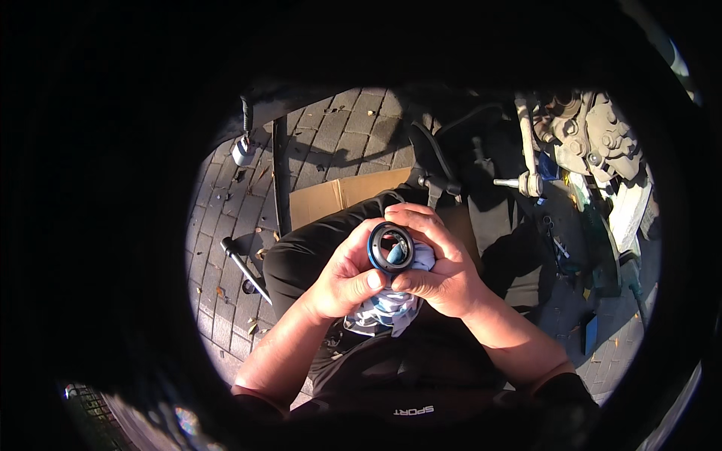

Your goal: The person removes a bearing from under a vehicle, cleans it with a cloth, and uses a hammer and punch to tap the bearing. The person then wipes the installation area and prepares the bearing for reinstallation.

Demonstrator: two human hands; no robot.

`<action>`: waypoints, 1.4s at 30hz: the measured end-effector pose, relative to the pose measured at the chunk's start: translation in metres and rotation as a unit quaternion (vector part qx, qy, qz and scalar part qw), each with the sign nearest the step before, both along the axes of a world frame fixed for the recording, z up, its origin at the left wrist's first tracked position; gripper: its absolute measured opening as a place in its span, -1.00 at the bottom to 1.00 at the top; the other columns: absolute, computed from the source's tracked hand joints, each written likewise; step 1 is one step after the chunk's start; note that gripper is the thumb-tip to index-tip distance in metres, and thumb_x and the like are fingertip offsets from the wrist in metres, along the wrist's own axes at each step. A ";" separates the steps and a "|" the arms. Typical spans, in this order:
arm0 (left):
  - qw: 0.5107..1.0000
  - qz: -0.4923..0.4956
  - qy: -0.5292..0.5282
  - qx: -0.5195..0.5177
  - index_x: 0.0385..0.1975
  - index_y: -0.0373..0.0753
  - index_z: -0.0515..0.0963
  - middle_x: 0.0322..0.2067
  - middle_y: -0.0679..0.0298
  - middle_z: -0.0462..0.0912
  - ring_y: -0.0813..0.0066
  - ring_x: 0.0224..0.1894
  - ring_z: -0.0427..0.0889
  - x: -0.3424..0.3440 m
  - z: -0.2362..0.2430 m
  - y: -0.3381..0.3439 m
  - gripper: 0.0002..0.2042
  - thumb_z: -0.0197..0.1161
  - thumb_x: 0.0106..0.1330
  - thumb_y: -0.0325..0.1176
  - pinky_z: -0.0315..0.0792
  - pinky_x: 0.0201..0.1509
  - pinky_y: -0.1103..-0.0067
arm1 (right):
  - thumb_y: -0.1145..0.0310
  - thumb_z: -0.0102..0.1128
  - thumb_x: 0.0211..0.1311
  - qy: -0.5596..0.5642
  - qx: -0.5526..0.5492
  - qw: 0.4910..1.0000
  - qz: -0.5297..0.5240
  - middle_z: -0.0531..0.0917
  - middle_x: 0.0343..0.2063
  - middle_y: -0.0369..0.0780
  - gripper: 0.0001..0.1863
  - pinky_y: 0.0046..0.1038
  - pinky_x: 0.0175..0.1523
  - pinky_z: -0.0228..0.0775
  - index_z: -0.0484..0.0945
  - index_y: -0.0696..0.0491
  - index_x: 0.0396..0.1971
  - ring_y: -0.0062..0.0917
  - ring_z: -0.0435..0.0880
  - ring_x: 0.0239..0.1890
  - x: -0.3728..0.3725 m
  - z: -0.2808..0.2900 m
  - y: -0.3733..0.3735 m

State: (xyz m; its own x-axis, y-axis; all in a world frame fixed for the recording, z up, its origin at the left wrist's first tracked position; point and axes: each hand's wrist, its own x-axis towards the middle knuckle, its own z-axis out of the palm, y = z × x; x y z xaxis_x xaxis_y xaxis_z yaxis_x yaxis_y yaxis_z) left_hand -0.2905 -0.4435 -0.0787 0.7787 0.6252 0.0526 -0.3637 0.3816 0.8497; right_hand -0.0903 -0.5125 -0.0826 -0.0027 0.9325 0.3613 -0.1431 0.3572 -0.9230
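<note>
A ring [375, 248] sits between the fingers [423, 221], cloth [387, 312] below it. Left of them, a bar [244, 265] lies on the paving [218, 297]; cardboard [320, 201] lies ahead, a mechanical assembly [594, 139] ahead to the right.

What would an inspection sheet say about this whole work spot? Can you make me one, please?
Surface: grey brick paving, partly sunlit, partly shaded.
Job's things: dark ring with a blue edge; patterned cloth behind and below it.
Clutter: shiny-shafted tool on the left, cardboard ahead, scattered leaves.
Grips: left grip and right grip both hold the ring.
Cables: a dark cord-like strip, upper left; can't tell if it's a cable.
Surroundings: grimy metal casting, upper right.
</note>
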 end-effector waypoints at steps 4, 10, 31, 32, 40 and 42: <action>1.000 -0.007 0.002 0.009 0.47 -0.27 0.38 0.26 0.16 0.63 0.33 0.30 0.66 0.007 -0.003 0.007 -0.07 0.69 0.22 0.08 0.52 0.47 0.34 | 0.05 0.72 0.21 -0.077 0.041 0.996 0.009 0.39 0.52 -0.13 -0.04 -0.29 0.54 0.39 0.46 0.13 0.53 -0.37 0.51 0.49 0.011 0.001 0.005; 1.000 -0.007 -0.019 -0.012 0.43 -0.26 0.41 0.22 0.22 0.64 0.42 0.25 0.63 0.012 -0.010 0.012 -0.12 0.66 0.23 0.10 0.48 0.42 0.41 | 0.06 0.69 0.29 -0.045 -0.020 0.998 0.028 0.46 0.47 -0.12 -0.05 -0.28 0.53 0.38 0.42 0.16 0.55 -0.38 0.51 0.47 0.014 0.002 0.001; 0.984 0.148 -0.086 -0.047 0.49 -0.16 0.32 0.22 0.21 0.56 0.35 0.26 0.59 0.041 -0.036 -0.007 -0.22 0.54 0.38 0.00 0.52 0.42 0.36 | 0.30 0.48 0.51 0.062 -0.133 0.987 -0.060 0.75 -0.19 -0.29 -0.71 -0.53 0.02 0.57 0.66 0.17 0.01 -0.68 0.68 -0.14 0.004 0.002 0.000; 0.985 0.147 -0.075 -0.043 0.49 -0.16 0.31 0.21 0.22 0.56 0.36 0.26 0.58 0.041 -0.035 -0.006 -0.20 0.54 0.37 0.03 0.50 0.42 0.37 | 0.31 0.46 0.52 0.090 -0.131 0.986 -0.052 0.75 -0.20 -0.30 -0.72 -0.54 0.02 0.57 0.67 0.18 0.00 -0.69 0.67 -0.15 0.003 0.001 0.000; 0.992 0.126 -0.017 0.025 0.45 -0.21 0.37 0.22 0.19 0.57 0.30 0.30 0.60 0.041 -0.031 -0.009 -0.07 0.59 0.25 0.25 0.45 0.50 0.30 | 0.43 0.29 0.60 0.276 -0.235 0.931 -0.039 0.72 -0.28 -0.34 -0.87 -0.59 -0.10 0.46 0.70 0.18 -0.15 -0.76 0.61 -0.23 0.007 0.005 0.004; 0.991 0.132 -0.027 -0.023 0.50 -0.21 0.39 0.32 0.15 0.60 0.25 0.36 0.59 0.043 -0.031 -0.011 -0.07 0.47 0.33 0.35 0.44 0.53 0.26 | 0.41 0.28 0.61 0.286 -0.248 0.924 -0.047 0.70 -0.30 -0.36 -0.86 -0.60 -0.12 0.45 0.69 0.17 -0.17 -0.77 0.60 -0.24 0.009 0.003 0.007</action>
State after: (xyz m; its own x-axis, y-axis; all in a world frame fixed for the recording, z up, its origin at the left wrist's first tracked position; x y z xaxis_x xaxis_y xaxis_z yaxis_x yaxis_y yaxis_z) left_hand -0.2472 -0.4545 -0.1096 0.5851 0.8090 0.0556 -0.4999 0.3058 0.8103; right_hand -0.0812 -0.5057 -0.0791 0.1460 0.9700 -0.1944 -0.6488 -0.0545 -0.7590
